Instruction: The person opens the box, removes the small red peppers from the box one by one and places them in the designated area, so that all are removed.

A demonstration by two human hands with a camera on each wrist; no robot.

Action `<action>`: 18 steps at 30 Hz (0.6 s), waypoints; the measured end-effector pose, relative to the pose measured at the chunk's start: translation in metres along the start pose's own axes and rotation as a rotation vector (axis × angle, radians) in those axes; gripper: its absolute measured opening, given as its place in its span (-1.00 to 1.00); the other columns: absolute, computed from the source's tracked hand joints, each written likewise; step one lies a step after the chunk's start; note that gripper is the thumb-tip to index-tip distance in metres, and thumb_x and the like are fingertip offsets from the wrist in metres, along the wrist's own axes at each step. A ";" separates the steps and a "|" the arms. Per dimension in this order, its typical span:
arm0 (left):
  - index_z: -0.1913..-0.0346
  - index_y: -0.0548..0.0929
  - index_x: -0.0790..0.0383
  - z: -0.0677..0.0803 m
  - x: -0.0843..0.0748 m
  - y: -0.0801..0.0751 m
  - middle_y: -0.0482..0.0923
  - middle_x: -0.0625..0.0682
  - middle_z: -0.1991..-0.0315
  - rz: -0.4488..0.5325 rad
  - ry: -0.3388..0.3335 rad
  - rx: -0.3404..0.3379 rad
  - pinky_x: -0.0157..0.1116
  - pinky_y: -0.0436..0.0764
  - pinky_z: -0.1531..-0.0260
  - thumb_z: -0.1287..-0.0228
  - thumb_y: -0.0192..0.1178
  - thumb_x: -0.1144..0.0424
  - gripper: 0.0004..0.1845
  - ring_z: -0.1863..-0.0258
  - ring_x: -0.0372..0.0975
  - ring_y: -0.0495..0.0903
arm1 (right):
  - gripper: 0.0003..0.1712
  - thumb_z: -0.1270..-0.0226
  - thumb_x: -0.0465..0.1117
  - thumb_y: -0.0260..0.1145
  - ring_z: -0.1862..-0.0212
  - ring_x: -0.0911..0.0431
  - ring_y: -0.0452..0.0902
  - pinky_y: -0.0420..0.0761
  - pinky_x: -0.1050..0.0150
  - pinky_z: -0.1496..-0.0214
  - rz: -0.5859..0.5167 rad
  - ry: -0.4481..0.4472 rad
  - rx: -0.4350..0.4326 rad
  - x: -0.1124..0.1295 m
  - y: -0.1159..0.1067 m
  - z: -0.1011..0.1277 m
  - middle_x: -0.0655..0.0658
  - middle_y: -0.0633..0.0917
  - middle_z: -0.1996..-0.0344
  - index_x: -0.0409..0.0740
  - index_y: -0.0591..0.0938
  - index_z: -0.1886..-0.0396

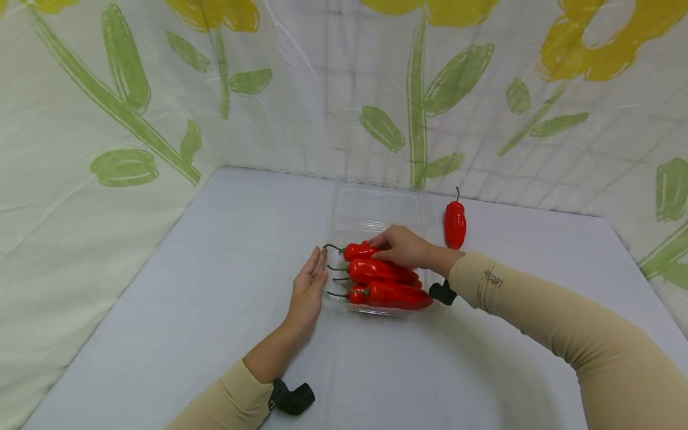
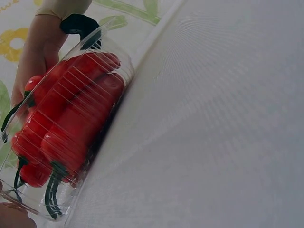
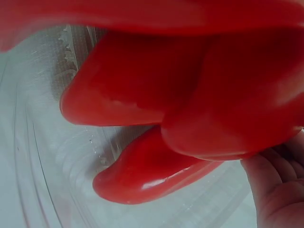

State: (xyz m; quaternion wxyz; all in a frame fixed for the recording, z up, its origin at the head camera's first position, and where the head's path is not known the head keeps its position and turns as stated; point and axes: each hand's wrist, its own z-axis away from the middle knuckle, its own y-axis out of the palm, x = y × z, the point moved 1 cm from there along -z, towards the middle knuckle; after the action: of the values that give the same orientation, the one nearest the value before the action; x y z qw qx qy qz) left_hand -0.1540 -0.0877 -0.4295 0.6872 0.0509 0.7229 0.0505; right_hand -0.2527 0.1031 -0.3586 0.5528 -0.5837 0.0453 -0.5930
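A clear plastic clamshell box (image 1: 395, 313) lies on the table with several red peppers (image 1: 398, 295) in its tray, their green stems pointing left. My right hand (image 1: 404, 246) grips a red pepper (image 1: 357, 252) at the far side of the tray. In the right wrist view its fingers (image 3: 275, 183) show at the lower right beside a pepper. My left hand (image 1: 307, 292) rests along the box's left wall with fingers straight. Only a bit of that hand (image 2: 16, 216) shows in the left wrist view, by the box's end. Most of the held pepper's right half is hidden under my right hand.
The box's lid (image 1: 378, 204) lies folded back behind the tray. Another red pepper (image 1: 455, 226) is on the table (image 1: 226, 269) at the back right. A flower-printed curtain (image 1: 301, 101) hangs behind the table. Black wrist devices (image 1: 294, 399) are strapped to both sleeves.
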 end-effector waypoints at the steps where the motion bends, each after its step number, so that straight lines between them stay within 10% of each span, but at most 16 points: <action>1: -0.42 -0.08 0.45 0.000 0.000 0.000 -0.02 0.22 -0.45 -0.002 0.000 0.001 -0.21 0.06 -0.37 -0.39 -0.24 0.50 -0.42 -0.46 -0.04 -0.04 | -0.65 -0.28 -0.28 0.23 0.31 0.16 0.61 0.69 0.34 0.22 -0.006 0.004 -0.003 0.000 0.000 0.000 -0.21 0.69 0.06 -0.23 0.61 -0.05; 18: -0.44 -0.06 0.39 -0.001 0.001 0.000 0.02 0.16 -0.45 -0.054 -0.022 -0.008 -0.25 0.11 -0.35 -0.41 -0.22 0.45 -0.42 -0.45 -0.11 0.01 | -0.67 -0.32 -0.22 0.18 0.24 0.08 0.53 0.67 0.27 0.10 -0.028 0.001 -0.068 0.002 -0.008 0.007 -0.15 0.67 0.15 -0.20 0.57 -0.05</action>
State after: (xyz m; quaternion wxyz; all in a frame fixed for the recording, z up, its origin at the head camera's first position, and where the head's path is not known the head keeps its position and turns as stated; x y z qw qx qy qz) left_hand -0.1546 -0.0873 -0.4303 0.6966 0.0291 0.7160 0.0341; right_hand -0.2517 0.1092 -0.3491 0.5243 -0.6025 0.0577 -0.5990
